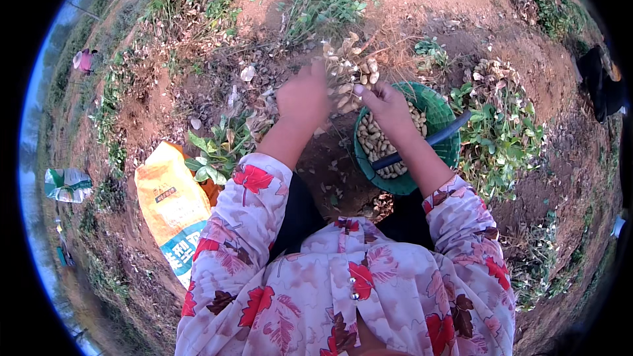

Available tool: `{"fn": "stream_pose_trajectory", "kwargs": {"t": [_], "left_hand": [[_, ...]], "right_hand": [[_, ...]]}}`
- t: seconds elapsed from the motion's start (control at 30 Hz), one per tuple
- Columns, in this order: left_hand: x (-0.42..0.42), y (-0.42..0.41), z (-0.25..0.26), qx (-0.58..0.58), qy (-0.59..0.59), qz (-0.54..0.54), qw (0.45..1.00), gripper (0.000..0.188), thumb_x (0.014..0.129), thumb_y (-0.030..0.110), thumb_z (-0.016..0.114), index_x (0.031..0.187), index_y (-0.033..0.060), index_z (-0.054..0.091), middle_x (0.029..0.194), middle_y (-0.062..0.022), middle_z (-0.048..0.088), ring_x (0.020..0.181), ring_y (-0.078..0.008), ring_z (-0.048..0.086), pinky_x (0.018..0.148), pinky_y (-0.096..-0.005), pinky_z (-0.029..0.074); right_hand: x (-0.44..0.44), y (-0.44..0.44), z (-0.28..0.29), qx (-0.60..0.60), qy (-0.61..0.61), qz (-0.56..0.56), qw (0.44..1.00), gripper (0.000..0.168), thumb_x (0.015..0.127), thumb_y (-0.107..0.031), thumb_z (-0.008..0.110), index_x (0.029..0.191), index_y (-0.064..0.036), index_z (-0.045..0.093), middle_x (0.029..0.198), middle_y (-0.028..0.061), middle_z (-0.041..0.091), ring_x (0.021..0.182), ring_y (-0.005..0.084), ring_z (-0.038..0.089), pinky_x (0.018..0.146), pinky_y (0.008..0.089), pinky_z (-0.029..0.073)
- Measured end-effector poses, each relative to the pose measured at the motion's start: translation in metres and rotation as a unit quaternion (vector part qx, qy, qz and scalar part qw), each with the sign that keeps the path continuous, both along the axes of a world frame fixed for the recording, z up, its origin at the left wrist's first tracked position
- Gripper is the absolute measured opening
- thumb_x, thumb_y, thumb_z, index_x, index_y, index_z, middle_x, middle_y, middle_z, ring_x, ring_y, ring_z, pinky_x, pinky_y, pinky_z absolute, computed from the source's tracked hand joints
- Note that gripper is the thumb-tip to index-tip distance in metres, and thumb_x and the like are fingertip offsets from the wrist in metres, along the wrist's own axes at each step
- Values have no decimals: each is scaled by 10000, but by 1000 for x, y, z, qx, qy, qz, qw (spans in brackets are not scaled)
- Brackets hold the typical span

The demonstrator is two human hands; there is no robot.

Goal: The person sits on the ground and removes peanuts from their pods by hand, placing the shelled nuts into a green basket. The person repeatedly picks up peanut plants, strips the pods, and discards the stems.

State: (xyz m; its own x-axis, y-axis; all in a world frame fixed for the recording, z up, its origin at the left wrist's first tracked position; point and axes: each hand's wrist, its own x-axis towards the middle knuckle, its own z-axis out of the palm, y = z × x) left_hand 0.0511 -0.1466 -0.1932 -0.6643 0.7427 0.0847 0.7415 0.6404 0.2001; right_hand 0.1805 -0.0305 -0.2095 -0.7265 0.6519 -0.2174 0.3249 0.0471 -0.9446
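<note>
A bunch of peanut pods on their roots (346, 71) is held between my two hands. My left hand (304, 91), blurred, closes around the stem side of the bunch. My right hand (388, 109) has thumb and fingers pinched at the pods on the bunch's lower right. Below that hand stands a green basket (440, 104) with a dark curved handle (445, 131). Many loose peanut pods (373, 141) lie in the basket. The roots and green plants beyond the bunch partly merge with it.
An orange, white and blue printed sack (170, 198) lies at the left beside a leafy peanut plant (222, 148). Uprooted plants with pods (499, 128) lie right of the basket. More green plants (321, 7) lie ahead on reddish soil. Another person (84, 61) is far off at the upper left.
</note>
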Motion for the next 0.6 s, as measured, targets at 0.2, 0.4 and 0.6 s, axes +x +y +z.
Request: {"fn": "stream_pose_trajectory", "kwargs": {"t": [0.2,0.4,0.6], "left_hand": [[-10,-2,-3,-3,19,-21,1000,521,658,206,765,1064,67,469,971,-132,610,828,-318,659,671,-407,539],[-17,-3,-5,-15,4,14,1000,490,664,194,728,1058,59,470,922,-143,629,810,-333,660,677,-434,536],[-30,-5,6,-56,-77,64,993,667,754,575,662,1104,36,486,936,-175,662,878,-341,661,761,-431,523]], "right_hand": [[5,9,14,102,20,103,989,311,843,-310,661,808,-3,625,671,46,549,622,109,480,583,289,416],[26,-35,49,36,36,379,924,296,865,-292,634,834,-1,591,679,38,510,649,107,463,603,282,410],[22,-10,34,-301,67,144,940,228,880,-236,627,990,-47,560,767,-16,561,743,108,567,598,244,456]]}}
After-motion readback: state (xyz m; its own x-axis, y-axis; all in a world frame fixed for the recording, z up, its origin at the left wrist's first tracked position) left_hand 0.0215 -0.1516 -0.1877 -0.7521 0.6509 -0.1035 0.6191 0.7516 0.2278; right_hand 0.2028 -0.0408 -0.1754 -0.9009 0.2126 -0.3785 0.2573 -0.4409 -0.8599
